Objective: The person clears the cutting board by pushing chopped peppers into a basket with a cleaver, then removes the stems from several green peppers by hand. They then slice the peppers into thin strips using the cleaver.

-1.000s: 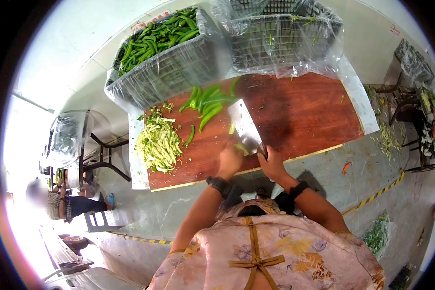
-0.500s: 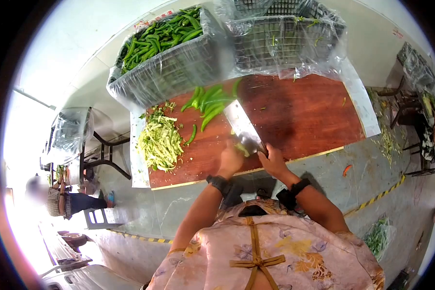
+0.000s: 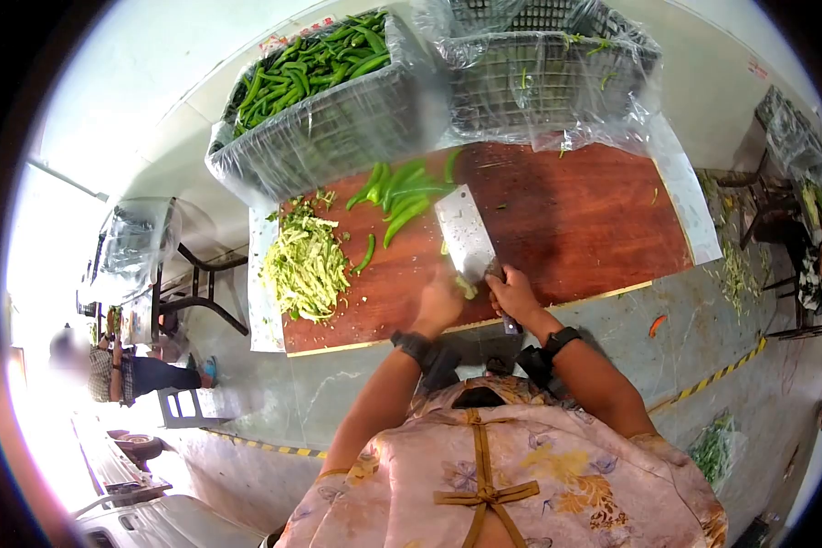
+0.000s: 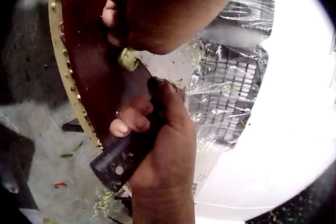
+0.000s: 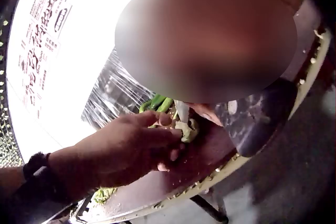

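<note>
In the head view my right hand [image 3: 515,294] grips a cleaver [image 3: 464,233] by its dark handle, the blade pointing away over the red-brown board [image 3: 575,210]. The butt of the handle shows below that hand. My left hand [image 3: 440,303] is close to the blade's left side, curled fingers holding a pale green pepper [image 4: 127,59]. In the right wrist view the pepper's cut end sticks out beyond the fingertips; the rest is hidden under the hand. Several whole green peppers [image 3: 406,201] lie beyond the blade. Pale green shreds [image 3: 306,269] are heaped at left.
A plastic-lined crate [image 3: 315,137] full of green peppers stands behind the board at left. Another lined crate [image 3: 548,87] stands to its right. A single pepper [image 3: 364,254] lies beside the shreds. Another person [image 3: 123,374] is at far left.
The cleaver has shifted a little and turned in my right hand, so the handle's butt now shows below the palm. My left hand stays almost in place, holding the pepper.
</note>
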Tool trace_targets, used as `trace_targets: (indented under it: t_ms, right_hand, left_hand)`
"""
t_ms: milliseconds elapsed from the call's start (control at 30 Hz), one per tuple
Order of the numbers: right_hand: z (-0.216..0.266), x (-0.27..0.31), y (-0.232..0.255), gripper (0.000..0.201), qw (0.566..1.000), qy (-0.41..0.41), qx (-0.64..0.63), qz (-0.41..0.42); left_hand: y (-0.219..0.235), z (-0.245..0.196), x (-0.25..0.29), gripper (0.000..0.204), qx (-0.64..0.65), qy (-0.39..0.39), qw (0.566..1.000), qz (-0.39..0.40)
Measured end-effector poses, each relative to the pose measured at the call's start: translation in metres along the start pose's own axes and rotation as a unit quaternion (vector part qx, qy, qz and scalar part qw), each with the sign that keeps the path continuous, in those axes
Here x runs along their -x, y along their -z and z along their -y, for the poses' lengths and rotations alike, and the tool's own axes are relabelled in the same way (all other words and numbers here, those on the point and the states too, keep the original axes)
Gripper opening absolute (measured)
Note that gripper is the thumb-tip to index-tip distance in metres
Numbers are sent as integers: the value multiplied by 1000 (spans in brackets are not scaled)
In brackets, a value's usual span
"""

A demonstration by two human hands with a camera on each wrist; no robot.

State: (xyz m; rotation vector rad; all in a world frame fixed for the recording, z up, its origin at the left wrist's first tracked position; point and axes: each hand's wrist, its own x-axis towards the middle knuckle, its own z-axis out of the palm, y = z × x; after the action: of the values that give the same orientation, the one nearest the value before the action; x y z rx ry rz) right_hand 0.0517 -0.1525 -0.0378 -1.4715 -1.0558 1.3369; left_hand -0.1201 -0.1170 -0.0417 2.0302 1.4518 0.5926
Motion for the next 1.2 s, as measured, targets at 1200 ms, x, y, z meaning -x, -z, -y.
trace_targets:
  t_ms: [1200]
  right_hand:
    - [-5,5,-1,15,985,-91,-141,-35]
  left_hand:
    - [44,45,17,6,163,94,980,-57]
